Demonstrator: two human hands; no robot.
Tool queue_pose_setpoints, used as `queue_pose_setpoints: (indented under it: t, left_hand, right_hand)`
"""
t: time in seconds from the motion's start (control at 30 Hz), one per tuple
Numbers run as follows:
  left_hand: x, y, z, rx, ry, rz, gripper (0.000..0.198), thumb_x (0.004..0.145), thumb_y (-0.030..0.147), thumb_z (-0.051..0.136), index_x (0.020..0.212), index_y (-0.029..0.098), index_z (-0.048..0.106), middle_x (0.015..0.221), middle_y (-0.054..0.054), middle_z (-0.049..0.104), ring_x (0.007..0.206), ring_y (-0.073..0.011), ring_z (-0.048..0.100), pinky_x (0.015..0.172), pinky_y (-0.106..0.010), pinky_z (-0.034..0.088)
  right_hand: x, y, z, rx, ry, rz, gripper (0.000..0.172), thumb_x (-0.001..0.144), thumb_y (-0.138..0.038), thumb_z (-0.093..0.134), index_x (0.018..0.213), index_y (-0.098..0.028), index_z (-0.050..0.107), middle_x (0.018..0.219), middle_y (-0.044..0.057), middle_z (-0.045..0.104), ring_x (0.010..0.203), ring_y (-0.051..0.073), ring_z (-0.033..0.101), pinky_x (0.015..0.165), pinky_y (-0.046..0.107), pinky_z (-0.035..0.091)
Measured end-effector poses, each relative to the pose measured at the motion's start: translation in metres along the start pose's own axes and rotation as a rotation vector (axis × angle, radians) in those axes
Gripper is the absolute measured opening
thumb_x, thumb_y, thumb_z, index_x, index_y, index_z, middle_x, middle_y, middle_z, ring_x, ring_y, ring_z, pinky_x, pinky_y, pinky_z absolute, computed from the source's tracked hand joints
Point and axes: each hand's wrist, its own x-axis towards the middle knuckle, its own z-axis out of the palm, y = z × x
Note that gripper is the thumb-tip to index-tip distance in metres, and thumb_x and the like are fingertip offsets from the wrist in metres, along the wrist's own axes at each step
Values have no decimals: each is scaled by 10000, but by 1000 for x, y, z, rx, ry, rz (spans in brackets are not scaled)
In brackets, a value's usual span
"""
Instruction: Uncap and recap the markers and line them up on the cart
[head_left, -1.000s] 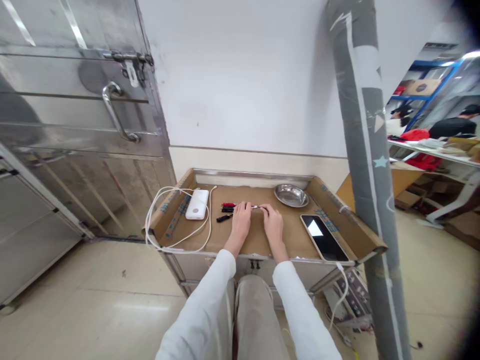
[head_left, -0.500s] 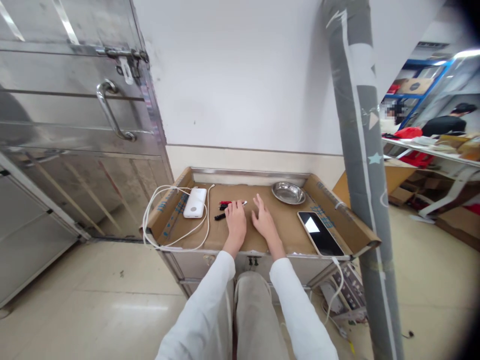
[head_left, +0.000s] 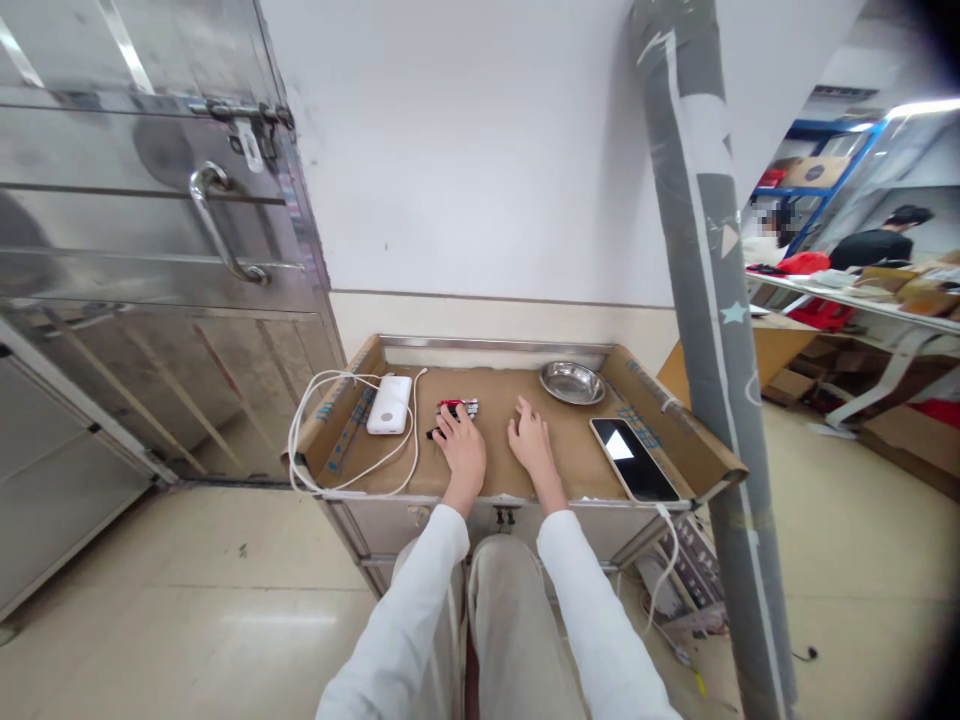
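Pens [head_left: 451, 404] grouped left of centre, seemingly done | black pen [head_left: 430, 434] nearer, apart, seemingly left over | your left hand [head_left: 465, 452] over them, grip unclear | your right hand [head_left: 532, 441] released above cardboard [head_left: 576, 455]

Lettering illegible throughout. Blue characters [head_left: 636, 428], too small to read, mark the cardboard lining [head_left: 502, 385] at left and right; an indistinct round mark [head_left: 388, 417] stands on the white power bank [head_left: 391, 394], at left.
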Motion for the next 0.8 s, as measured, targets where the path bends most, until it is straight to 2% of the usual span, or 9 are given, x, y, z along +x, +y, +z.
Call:
queue_pose_setpoints:
  t: [0.1,0.23,0.47,0.53,0.67,0.8]
  left_hand:
    - [-1,-1,0,11,-21,0,378,899,107,277,1222,84,472,1213,-223,498,1109,-291,492,907,-455,413]
    - [1,-2,0,-15,-60,92,348,888,85,305,1187,100,482,1122,-177,520,1030,-254,517,896,-420,423]
    - [0,-6,-1,-97,-74,277,348,818,20,385,1140,101,491,1155,-153,495,1047,-229,505,941,-372,390]
    - [-2,-7,-2,-109,-50,262,331,824,28,381,1125,98,498,1148,-159,494,1051,-227,505,941,-362,385]
    - [-5,-6,-5,-70,-2,125,313,875,72,318,1121,82,511,1124,-188,512,1024,-247,526,913,-391,399]
    - [-6,-6,-4,-27,0,70,373,889,83,277,1191,64,495,1212,-241,498,1076,-277,522,916,-433,408]
  right_hand:
    - [0,1,1,-5,9,2,482,879,-169,352,1353,-83,331,1257,160,560,1124,240,518,931,361,357]
    - [0,1,1,-11,13,-2,453,887,-171,350,1331,-81,359,1236,162,573,1117,237,524,923,351,359]
    - [-1,0,1,-20,28,-1,422,882,-161,367,1297,-91,394,1208,150,591,1099,214,530,910,324,356]
    - [-1,0,1,-31,26,-8,409,879,-155,366,1280,-94,415,1208,148,590,1088,209,532,910,323,357]
    - [-1,0,0,-66,9,-31,381,874,-145,360,1236,-106,471,1167,136,608,1049,208,539,900,319,358]
    - [-1,-1,0,-82,5,-36,362,873,-143,366,1209,-118,499,1134,128,619,1040,208,531,897,317,348]
